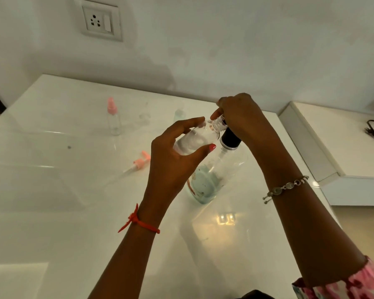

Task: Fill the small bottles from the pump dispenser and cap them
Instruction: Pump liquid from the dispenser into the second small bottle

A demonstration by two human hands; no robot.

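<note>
- Small bottle (195, 138), clear and uncapped, is gripped tilted in the left hand (173, 160), its threaded neck up against the spout.
- Curled over the pump head is the right hand (238, 113); the pump dispenser (222, 169) stands on the surface (52, 190) beneath both hands.
- Filling looks to be the step in hand; the next move calls for a steady press with the neck held under the spout.
- Left of the left hand lies a pink spray cap (141, 158), likely for capping afterwards.
</note>
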